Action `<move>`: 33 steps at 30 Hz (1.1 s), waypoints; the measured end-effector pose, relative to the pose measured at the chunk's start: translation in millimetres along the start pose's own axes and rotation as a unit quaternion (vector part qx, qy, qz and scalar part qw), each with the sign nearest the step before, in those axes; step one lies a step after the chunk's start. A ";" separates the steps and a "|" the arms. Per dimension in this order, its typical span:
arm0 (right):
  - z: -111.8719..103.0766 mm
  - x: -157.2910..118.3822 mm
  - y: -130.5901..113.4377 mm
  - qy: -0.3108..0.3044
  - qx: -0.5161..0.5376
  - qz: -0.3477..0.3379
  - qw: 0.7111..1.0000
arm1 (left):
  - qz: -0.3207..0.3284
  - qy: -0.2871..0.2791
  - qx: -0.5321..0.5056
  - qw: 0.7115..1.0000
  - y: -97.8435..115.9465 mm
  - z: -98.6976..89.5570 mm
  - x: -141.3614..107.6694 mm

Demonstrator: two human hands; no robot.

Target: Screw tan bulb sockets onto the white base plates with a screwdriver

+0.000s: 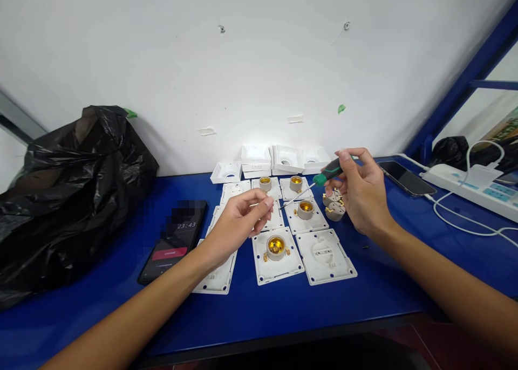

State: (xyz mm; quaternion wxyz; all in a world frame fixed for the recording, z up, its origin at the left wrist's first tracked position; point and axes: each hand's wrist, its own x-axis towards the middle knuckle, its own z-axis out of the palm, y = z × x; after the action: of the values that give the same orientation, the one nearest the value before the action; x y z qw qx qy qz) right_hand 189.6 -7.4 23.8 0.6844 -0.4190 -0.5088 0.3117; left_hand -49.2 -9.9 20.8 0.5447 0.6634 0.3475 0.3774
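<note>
My right hand (360, 189) grips a screwdriver (328, 171) with a green and black handle, its shaft slanting down to the left. The tip ends just right of my left hand (251, 213), whose thumb and fingers are pinched together; whatever they hold is hidden. Below both hands lie square white base plates (327, 257) in rows. Several carry a round lamp socket with a brass-coloured inside, such as the front socket (276, 247). Loose socket pieces (335, 211) sit under my right hand. My left hand and forearm cover part of the left-hand plates.
White square covers (256, 159) are stacked against the wall. A black plastic bag (81, 197) bulges at the left, beside a dark phone (174, 246). To the right lie another phone (407, 177), a white power strip (477, 189) with looping cables, and a small screw (365, 247).
</note>
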 end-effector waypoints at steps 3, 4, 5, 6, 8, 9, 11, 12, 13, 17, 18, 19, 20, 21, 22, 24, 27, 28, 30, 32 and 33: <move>0.8 0.1 -0.5 0.003 0.008 0.010 1.000 | -0.018 -0.010 -0.022 1.000 1.2 1.0 -1.7; 1.3 0.0 -0.9 0.005 0.014 0.014 1.000 | -0.022 -0.013 -0.029 0.999 1.5 0.9 -2.0; 1.9 -0.2 -1.4 0.006 0.018 0.018 1.000 | -0.026 -0.016 -0.036 0.999 1.6 0.7 -2.1; 2.4 -0.4 -1.8 0.006 0.021 0.022 1.000 | -0.029 -0.019 -0.042 0.999 1.7 0.3 -2.0; 3.3 -0.9 -2.1 0.007 0.021 0.026 0.999 | -0.032 -0.024 -0.047 0.998 1.6 -0.5 -1.6; 3.6 -1.1 -2.0 0.007 0.019 0.028 0.999 | -0.032 -0.026 -0.044 0.998 1.4 -0.8 -1.3; 3.9 -1.3 -1.6 0.006 0.019 0.030 0.999 | -0.028 -0.029 -0.027 0.999 1.1 -1.1 -0.9; 4.0 -1.4 -1.3 0.006 0.022 0.030 0.999 | -0.025 -0.030 -0.014 0.999 0.9 -1.0 -0.8; 4.0 -1.5 -1.1 0.006 0.027 0.030 0.999 | -0.022 -0.031 -0.003 0.999 0.9 -0.9 -0.7; 3.9 -1.7 -1.3 0.007 0.043 0.032 0.999 | -0.026 -0.034 -0.026 0.999 2.5 0.2 -1.6; 3.7 -1.7 -1.5 0.008 0.042 0.033 0.999 | -0.032 -0.034 -0.046 0.998 3.4 0.6 -2.0; 3.6 -1.7 -1.8 0.008 0.038 0.035 0.999 | -0.038 -0.034 -0.068 0.996 4.4 1.0 -2.5; 3.4 -1.6 -2.1 0.010 0.032 0.035 0.999 | -0.044 -0.034 -0.086 0.995 5.4 1.4 -2.9; 3.2 -1.4 -2.4 0.012 0.026 0.036 0.999 | -0.050 -0.034 -0.101 0.993 6.2 1.7 -3.3; 3.1 -1.3 -2.6 0.014 0.020 0.037 0.999 | -0.055 -0.034 -0.112 0.992 7.0 1.9 -3.5; 2.9 -0.9 -2.8 0.017 0.013 0.036 0.999 | -0.060 -0.033 -0.126 0.990 7.6 2.0 -3.6; 2.7 -0.5 -2.5 0.017 0.014 0.036 0.999 | -0.062 -0.035 -0.138 0.988 7.0 1.5 -3.1; 2.6 -0.5 -2.3 0.017 0.015 0.036 0.999 | -0.063 -0.035 -0.141 0.987 6.6 1.3 -2.9; 2.5 -0.6 -2.0 0.016 0.013 0.037 0.999 | -0.064 -0.032 -0.147 0.987 6.2 1.2 -2.8; 2.6 -0.8 -1.9 0.013 0.008 0.035 0.999 | -0.067 -0.032 -0.151 0.986 6.3 1.4 -3.0; 2.7 -1.0 -2.1 0.011 0.006 0.034 0.999 | -0.069 -0.032 -0.153 0.985 6.5 1.6 -3.1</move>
State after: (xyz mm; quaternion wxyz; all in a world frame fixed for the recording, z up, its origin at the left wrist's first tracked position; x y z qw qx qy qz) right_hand 186.7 -8.5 25.6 0.6817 -0.4348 -0.4849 0.3333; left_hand -48.9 -14.5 26.6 0.6753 0.5582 0.3134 0.3663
